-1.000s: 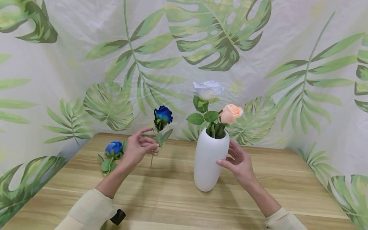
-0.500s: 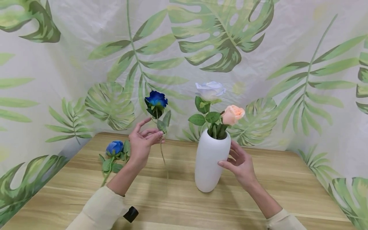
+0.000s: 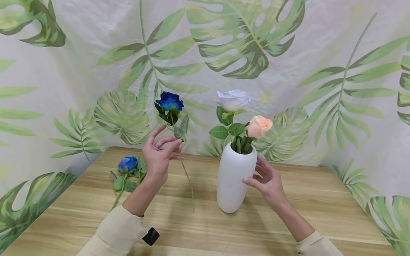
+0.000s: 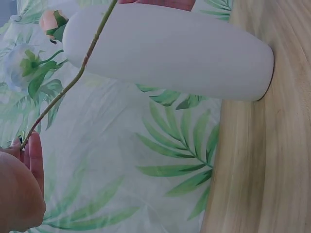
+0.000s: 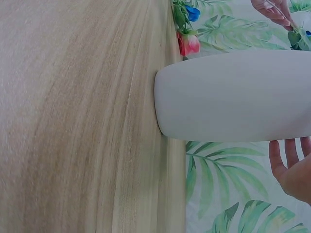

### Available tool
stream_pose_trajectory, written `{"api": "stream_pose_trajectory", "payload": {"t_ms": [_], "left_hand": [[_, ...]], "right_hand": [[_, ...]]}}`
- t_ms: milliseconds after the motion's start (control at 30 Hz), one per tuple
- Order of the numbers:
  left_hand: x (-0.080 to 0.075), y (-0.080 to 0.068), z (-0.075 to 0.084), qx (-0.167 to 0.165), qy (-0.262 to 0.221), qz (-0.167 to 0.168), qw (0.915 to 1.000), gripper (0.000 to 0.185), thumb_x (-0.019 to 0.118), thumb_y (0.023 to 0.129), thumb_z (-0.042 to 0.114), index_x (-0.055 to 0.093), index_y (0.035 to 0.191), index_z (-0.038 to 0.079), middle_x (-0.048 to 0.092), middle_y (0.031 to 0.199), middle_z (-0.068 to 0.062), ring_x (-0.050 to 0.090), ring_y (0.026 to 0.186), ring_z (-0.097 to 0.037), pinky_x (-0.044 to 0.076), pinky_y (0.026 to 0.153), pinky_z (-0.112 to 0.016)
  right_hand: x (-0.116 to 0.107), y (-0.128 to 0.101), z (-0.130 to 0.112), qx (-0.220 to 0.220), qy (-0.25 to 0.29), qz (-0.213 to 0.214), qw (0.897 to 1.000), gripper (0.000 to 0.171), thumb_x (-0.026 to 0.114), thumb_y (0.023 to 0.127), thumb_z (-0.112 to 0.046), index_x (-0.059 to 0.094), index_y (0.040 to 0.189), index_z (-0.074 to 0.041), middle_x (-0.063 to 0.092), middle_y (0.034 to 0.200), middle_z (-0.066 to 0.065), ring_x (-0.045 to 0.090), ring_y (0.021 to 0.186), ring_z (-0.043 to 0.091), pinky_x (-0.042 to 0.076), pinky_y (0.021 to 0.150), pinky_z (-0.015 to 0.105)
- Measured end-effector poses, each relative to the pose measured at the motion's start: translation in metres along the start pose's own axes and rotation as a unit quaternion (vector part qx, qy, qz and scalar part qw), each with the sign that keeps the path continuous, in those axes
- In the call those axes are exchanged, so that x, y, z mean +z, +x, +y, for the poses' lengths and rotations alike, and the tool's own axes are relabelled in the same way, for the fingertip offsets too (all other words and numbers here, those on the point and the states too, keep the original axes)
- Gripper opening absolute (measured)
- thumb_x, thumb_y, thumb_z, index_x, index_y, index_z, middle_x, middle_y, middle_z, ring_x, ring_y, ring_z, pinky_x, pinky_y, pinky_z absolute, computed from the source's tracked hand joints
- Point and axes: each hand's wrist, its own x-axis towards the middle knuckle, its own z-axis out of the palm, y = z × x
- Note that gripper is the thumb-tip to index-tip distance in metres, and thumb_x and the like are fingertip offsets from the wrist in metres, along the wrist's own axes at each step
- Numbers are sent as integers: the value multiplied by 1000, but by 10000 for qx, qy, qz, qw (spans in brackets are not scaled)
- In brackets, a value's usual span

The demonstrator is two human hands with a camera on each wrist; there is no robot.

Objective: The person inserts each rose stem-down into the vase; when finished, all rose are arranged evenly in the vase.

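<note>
My left hand [image 3: 173,148] pinches the stem of a dark blue rose [image 3: 169,101] above the wooden table [image 3: 198,231], left of the vase. The rose stands nearly upright, and its thin stem [image 4: 73,82] slants down toward the vase's base. The white vase [image 3: 235,179] holds a white rose [image 3: 233,99] and a peach rose [image 3: 260,126]. My right hand [image 3: 256,177] is at the vase's right side with fingers [image 5: 290,156] spread and straight; whether they touch it is unclear. The vase [image 5: 233,94] fills the right wrist view.
A second blue rose [image 3: 127,164] lies on the table at the left, behind my left hand. In the right wrist view a red-pink rose [image 5: 188,43] lies beside it. Leaf-print sheeting [image 3: 320,71] walls in the table at the back and both sides.
My left hand has lifted the dark blue rose higher and turned it more upright, its stem end swinging toward the vase. The right hand has stayed by the vase.
</note>
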Motion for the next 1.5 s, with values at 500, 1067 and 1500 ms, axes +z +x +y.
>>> {"api": "stream_pose_trajectory", "payload": {"t_ms": [500, 1067, 1500], "left_hand": [[10, -4, 5, 519, 35, -72, 9986, 72, 70, 89, -17, 49, 152, 8, 73, 85, -1, 73, 56, -18, 60, 49, -31], [16, -6, 5, 1010, 211, -162, 9945, 72, 71, 89, -17, 49, 153, 8, 73, 89, -1, 73, 58, -16, 60, 49, -30], [43, -5, 12, 1938, -411, 649, 9780, 75, 78, 86, -11, 46, 152, 9, 70, 91, -10, 72, 58, -21, 61, 50, -35]], "right_hand": [[-1, 0, 0, -85, 58, -40, 9999, 74, 75, 79, 19, 56, 147, -5, 67, 129, -4, 66, 113, 14, 60, 88, 29], [-1, 0, 1, -70, -35, -39, 10000, 75, 75, 80, 18, 54, 148, -2, 66, 133, -4, 66, 114, 15, 60, 90, 29], [-1, 1, 2, -120, -10, -89, 9999, 75, 74, 80, 19, 52, 149, -1, 66, 135, -3, 66, 117, 15, 60, 90, 30]]}}
